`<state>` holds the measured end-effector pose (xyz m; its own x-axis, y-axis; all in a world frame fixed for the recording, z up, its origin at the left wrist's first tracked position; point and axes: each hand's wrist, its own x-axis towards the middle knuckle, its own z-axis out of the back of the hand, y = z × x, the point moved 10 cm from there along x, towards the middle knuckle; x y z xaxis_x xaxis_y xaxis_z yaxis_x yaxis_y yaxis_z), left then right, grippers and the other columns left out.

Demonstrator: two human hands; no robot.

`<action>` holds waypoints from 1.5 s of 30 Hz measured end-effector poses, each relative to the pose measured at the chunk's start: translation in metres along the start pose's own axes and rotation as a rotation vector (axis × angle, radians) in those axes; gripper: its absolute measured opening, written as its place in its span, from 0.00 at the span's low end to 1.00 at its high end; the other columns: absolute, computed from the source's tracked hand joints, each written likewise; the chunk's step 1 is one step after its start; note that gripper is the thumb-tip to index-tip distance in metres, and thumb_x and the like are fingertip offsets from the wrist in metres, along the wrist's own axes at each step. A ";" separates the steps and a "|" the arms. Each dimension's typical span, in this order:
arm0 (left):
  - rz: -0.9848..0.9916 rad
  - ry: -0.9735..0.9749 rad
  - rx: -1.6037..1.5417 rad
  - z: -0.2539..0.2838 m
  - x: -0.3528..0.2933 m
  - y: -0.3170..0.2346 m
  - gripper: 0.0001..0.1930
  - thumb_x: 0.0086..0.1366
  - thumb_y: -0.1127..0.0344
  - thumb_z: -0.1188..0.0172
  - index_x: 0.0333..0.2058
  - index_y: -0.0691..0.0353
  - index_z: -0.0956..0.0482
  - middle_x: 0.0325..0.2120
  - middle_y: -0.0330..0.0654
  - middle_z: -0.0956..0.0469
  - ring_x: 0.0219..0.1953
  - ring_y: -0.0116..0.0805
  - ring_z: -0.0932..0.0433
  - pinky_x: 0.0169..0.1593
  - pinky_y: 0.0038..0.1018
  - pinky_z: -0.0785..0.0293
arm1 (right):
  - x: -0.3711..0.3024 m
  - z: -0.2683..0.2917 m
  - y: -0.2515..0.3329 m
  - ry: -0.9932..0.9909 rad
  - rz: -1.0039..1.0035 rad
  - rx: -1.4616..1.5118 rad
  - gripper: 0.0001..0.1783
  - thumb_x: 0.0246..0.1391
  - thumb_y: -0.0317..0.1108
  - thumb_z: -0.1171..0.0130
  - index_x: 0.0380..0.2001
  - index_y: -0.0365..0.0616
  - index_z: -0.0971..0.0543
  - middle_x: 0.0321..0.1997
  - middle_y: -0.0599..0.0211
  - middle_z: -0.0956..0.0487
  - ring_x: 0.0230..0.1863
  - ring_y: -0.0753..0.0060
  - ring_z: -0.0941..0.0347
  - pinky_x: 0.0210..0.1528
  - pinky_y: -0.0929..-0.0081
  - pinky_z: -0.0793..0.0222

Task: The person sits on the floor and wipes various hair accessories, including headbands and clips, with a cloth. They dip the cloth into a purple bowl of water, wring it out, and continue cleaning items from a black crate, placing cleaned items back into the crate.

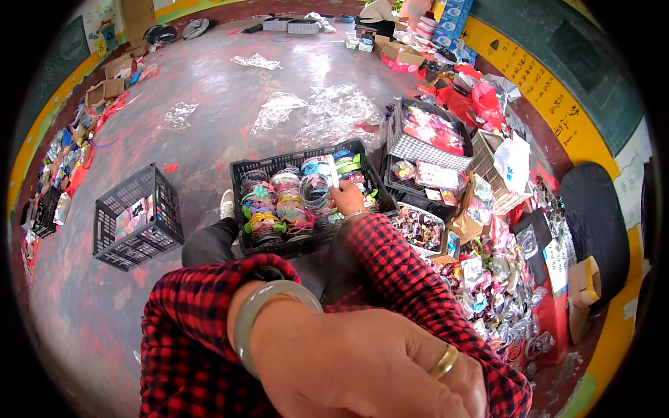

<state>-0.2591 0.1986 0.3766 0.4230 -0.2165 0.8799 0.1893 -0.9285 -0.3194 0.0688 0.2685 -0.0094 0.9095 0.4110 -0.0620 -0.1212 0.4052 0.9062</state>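
My left hand [362, 369] is raised close to the camera at the bottom, back side up, with a pale green bangle [254, 313] on the wrist and a gold ring on one finger. Its fingers curl out of sight, so whether it holds anything is hidden. My right hand [346, 198], in a red checked sleeve, reaches into a black plastic crate [240, 209] on the floor and pinches a small white strip [333, 171] upright. The crate is packed with bundles of colourful hair ties [279, 205].
A second black crate [136, 216] lies tilted at the left. Right of my hand stand more crates of packets [428, 139] and a heap of packaged trinkets [488, 285]. Clear plastic sheets [327, 111] lie on the reddish floor. Another person [380, 12] sits far back among cardboard boxes.
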 end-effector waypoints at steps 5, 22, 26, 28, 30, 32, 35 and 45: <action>0.073 0.110 0.236 0.017 -0.019 -0.018 0.06 0.58 0.80 0.46 0.35 0.75 0.25 0.31 0.50 0.25 0.34 0.43 0.25 0.37 0.32 0.27 | 0.017 -0.023 0.009 0.022 0.033 -0.128 0.13 0.50 0.38 0.48 0.28 0.37 0.25 0.21 0.63 0.22 0.17 0.72 0.25 0.20 0.75 0.33; 0.384 0.097 0.863 0.094 -0.064 -0.030 0.04 0.58 0.75 0.43 0.33 0.68 0.24 0.31 0.46 0.22 0.34 0.39 0.22 0.36 0.27 0.25 | -0.010 0.000 0.005 0.037 0.168 0.036 0.12 0.46 0.36 0.45 0.32 0.41 0.23 0.26 0.55 0.22 0.25 0.59 0.26 0.28 0.68 0.31; 0.950 -0.561 0.732 0.236 -0.174 -0.005 0.09 0.63 0.68 0.50 0.34 0.67 0.24 0.31 0.39 0.22 0.31 0.23 0.25 0.37 0.20 0.29 | -0.020 0.080 0.020 -0.092 0.023 0.130 0.08 0.50 0.33 0.44 0.31 0.40 0.25 0.22 0.68 0.23 0.17 0.80 0.31 0.19 0.81 0.35; 1.046 -0.817 0.829 0.297 -0.238 -0.016 0.11 0.62 0.63 0.49 0.33 0.64 0.23 0.27 0.36 0.22 0.28 0.21 0.25 0.31 0.16 0.30 | -0.017 0.120 0.005 -0.189 0.045 0.099 0.08 0.52 0.35 0.45 0.32 0.41 0.26 0.21 0.70 0.25 0.16 0.84 0.34 0.18 0.84 0.37; 1.126 -1.068 0.866 0.350 -0.315 -0.026 0.11 0.60 0.63 0.49 0.29 0.65 0.22 0.25 0.36 0.22 0.25 0.21 0.26 0.28 0.17 0.31 | -0.020 0.146 -0.013 -0.235 0.063 0.125 0.08 0.54 0.35 0.47 0.32 0.42 0.28 0.20 0.72 0.26 0.15 0.86 0.36 0.17 0.85 0.39; 1.176 -1.180 0.879 0.381 -0.363 -0.033 0.12 0.60 0.62 0.49 0.27 0.65 0.23 0.23 0.37 0.23 0.23 0.23 0.26 0.26 0.18 0.31 | -0.024 0.161 -0.038 -0.242 0.024 0.099 0.07 0.56 0.34 0.50 0.33 0.42 0.30 0.21 0.73 0.26 0.16 0.86 0.36 0.17 0.85 0.39; 1.259 -1.328 0.852 0.414 -0.408 -0.028 0.13 0.60 0.61 0.48 0.25 0.66 0.23 0.21 0.38 0.23 0.22 0.24 0.26 0.26 0.20 0.31 | -0.025 0.180 -0.088 -0.259 -0.028 -0.024 0.08 0.56 0.35 0.49 0.33 0.41 0.26 0.25 0.75 0.25 0.22 0.90 0.36 0.24 0.87 0.40; 1.367 -0.739 1.490 0.500 -0.417 0.017 0.11 0.57 0.60 0.47 0.27 0.62 0.22 0.25 0.51 0.24 0.32 0.50 0.25 0.36 0.38 0.30 | 0.005 0.156 -0.157 -0.143 -0.268 0.100 0.04 0.52 0.31 0.44 0.31 0.43 0.25 0.23 0.75 0.24 0.17 0.90 0.39 0.18 0.90 0.44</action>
<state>0.0106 0.4235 -0.1713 0.9698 0.0994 -0.2228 -0.2364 0.6079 -0.7580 0.1547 0.0797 -0.0866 0.9514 0.1784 -0.2510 0.1636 0.3980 0.9027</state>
